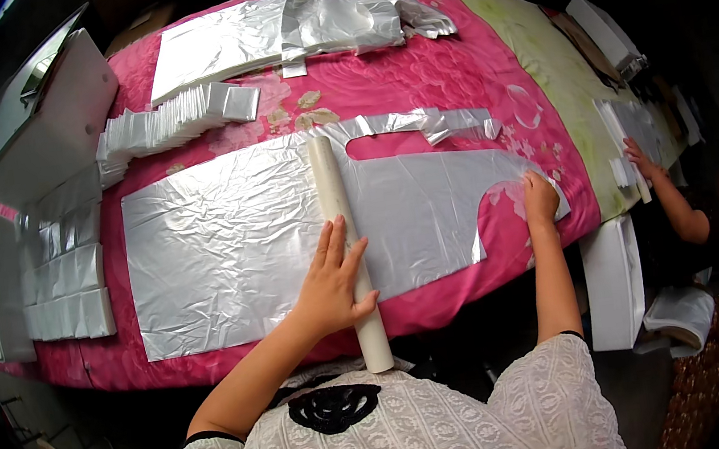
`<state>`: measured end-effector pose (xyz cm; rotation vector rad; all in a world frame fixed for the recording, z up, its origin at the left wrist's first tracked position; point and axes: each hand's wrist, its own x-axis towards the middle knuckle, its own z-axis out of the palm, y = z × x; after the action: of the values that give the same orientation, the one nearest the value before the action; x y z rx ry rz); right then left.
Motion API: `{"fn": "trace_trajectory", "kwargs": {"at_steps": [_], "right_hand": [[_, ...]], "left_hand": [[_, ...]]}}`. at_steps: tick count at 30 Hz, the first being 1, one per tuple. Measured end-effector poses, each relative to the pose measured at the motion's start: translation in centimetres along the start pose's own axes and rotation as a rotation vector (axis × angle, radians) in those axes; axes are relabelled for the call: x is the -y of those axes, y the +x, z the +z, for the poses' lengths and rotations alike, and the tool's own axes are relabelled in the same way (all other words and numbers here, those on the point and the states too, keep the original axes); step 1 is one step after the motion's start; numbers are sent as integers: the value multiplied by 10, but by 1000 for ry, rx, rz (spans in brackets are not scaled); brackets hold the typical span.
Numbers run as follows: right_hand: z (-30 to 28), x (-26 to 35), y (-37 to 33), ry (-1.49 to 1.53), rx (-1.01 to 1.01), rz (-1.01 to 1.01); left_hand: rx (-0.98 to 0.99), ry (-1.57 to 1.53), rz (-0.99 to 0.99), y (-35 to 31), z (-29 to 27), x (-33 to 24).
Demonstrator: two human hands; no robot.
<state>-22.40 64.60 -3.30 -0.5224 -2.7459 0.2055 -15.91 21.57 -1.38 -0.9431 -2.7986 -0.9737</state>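
A silvery plastic sheet cut like an apron [218,242] lies spread on the pink table, its left part creased and its right part smoother. Across its middle rests a pale tube [332,183], the near end reaching to my body. My left hand [330,277] lies on this tube with the fingers stretched and apart. Farther right, my right hand [541,198] is closed on the narrow right end of the apron, by a curved cut-out. Its fingertips are mostly hidden.
A pile of flat silvery sheets [221,44] lies at the back. Folded silvery packets [176,121] stand in a row, with more packets [67,292] at left beside white boxes [65,126]. Another person's hand [636,156] touches white sheets on a green-covered table [525,34].
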Motion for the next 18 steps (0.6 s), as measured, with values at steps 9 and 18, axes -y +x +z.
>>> {"fn": "trace_trajectory", "kwargs": {"at_steps": [9,18], "right_hand": [[-48,144,-86,642,27,-208],[-88,254,-198,916,327,-745]], "left_hand": [[-164,-458,-41,3,-3,-15],[41,-1396,-792,-17,-51,18]]}}
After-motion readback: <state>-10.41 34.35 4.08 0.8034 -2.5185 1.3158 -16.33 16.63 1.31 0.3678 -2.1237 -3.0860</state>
